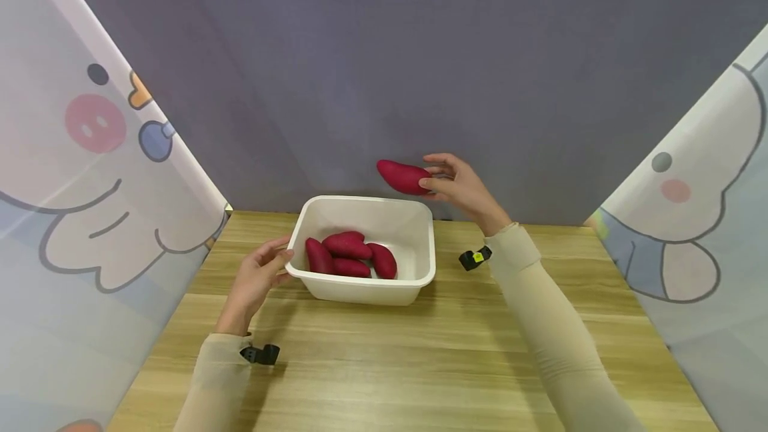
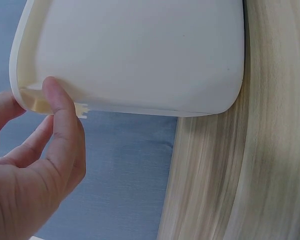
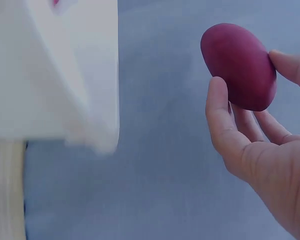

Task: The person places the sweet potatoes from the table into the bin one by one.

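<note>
A white plastic tub (image 1: 364, 294) stands on the table with several red-skinned sweet potatoes (image 1: 347, 245) lying in its left and middle part. At the tub's left end my left hand (image 1: 257, 279) holds the rim, thumb on top and fingers beneath. The left wrist view shows these fingers (image 2: 63, 125) against the tub's outer wall. Above the back right corner of the tub, my right hand (image 1: 459, 185) grips another sweet potato (image 1: 401, 177) by its right end. In the right wrist view this sweet potato (image 3: 238, 66) appears end-on between thumb and fingers, apart from the tub.
A wood-grain table (image 1: 372, 365) lies under the tub. Behind it rises a grey wall panel (image 1: 384, 72), and printed cartoon panels flank the left (image 1: 72, 172) and the right (image 1: 678, 232). Both wrists carry small black cameras (image 1: 261, 354).
</note>
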Demonstrator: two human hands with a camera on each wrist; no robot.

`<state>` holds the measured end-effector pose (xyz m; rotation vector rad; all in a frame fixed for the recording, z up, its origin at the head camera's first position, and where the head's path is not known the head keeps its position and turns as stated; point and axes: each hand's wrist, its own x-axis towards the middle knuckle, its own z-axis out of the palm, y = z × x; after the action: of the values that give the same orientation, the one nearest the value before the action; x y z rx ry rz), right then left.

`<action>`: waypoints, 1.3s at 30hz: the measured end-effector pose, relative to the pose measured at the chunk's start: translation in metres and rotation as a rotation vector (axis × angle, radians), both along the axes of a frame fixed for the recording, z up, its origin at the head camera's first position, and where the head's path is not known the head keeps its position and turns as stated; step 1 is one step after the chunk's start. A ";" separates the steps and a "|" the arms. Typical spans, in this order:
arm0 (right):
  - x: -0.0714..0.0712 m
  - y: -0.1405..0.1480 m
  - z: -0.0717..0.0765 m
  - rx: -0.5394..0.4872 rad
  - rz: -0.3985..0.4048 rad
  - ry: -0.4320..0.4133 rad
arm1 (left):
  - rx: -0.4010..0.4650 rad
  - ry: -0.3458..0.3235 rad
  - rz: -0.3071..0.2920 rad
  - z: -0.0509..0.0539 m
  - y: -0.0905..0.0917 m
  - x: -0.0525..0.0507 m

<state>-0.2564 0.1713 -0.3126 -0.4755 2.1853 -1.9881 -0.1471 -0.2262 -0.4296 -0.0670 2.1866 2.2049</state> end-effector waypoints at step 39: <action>-0.014 -0.084 -0.052 0.135 0.112 0.057 | 0.000 0.007 -0.025 -0.004 0.014 -0.003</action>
<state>-0.2706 0.0871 -0.3650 -0.6278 2.2542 -1.7779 -0.1503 -0.2121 -0.4333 -0.0316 2.1779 2.1955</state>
